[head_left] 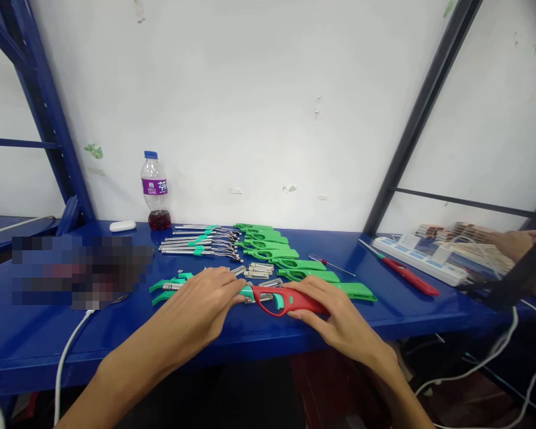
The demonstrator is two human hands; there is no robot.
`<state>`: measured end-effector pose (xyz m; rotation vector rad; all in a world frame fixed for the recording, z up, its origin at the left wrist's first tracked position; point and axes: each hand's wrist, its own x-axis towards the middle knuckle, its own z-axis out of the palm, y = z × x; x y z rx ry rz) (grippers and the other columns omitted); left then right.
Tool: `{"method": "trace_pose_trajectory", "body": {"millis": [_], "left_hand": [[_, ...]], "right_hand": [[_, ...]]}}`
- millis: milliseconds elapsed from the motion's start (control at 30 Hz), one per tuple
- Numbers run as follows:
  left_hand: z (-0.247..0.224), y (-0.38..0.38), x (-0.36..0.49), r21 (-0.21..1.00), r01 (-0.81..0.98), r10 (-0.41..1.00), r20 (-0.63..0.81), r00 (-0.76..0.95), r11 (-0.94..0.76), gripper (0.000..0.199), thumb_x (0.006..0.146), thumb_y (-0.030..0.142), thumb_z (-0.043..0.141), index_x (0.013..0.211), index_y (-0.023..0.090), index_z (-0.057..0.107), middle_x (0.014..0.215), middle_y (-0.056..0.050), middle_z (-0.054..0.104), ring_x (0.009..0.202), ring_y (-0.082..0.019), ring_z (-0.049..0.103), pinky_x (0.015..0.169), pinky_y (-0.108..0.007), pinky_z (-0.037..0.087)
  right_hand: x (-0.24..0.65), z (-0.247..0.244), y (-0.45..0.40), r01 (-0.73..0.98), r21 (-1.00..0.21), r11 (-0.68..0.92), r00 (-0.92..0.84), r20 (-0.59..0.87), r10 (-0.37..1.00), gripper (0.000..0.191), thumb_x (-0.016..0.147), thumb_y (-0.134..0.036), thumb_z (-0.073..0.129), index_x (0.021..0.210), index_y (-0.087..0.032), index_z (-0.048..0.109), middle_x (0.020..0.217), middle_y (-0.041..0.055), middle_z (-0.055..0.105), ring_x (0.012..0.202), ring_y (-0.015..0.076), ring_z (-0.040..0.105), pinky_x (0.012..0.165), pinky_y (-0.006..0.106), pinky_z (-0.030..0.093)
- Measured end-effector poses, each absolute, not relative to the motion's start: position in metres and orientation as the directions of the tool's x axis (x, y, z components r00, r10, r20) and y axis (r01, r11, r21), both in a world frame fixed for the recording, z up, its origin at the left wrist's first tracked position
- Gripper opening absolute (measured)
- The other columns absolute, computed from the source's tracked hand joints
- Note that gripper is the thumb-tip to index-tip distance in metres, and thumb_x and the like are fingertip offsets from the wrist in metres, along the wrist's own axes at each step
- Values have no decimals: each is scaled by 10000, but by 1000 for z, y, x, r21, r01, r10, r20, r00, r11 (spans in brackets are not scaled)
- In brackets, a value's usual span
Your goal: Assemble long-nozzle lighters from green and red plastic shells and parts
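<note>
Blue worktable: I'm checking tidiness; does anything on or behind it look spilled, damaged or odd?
No spill shows. The wall looks chipped in patches, and one red lighter lies slanted by the power strip, apart from the green handles.

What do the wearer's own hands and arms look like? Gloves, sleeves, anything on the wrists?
Left hand and right hand: both bare, ungloved. Left forearm and right forearm: slim, no sleeves in frame. No watch, bracelet or ring visible.
</note>
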<state>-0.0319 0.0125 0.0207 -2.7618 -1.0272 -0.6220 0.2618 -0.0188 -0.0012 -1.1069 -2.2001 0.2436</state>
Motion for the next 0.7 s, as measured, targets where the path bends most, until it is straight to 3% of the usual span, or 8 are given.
{"method": "trace_pose_trajectory", "body": {"millis": [233,433,700], "left_hand": [[24,8,-23,-89,643,510,532,676,-760,273,1021,103,418,1034,173,682,951,-97,719,853,-255,627,750,-376,468],[26,9,-15,-189,626,420,593,687,-757,289,1003,65,409,901,162,661,805,-73,680,733,-228,565,674,-372,406],[24,11,-17,-194,612,398,605,690,-767,264,1020,93,439,974,138,695,826,-82,706,748,-236,602,666,-379,443]], "right_hand": [[259,-1,-26,650,-405,643,-421,513,748,378,1044,-390,596,1413,-312,623,1123,63,676,998,243,635,870,378,511],[253,-4,-21,586,-512,627,-403,487,775,333,1038,-368,619,1363,-308,661,1058,25,666,930,201,631,844,330,489],[251,-5,-17,555,-560,615,-395,473,787,325,1027,-417,633,1323,-298,693,1017,30,686,905,211,637,833,340,492]]}}
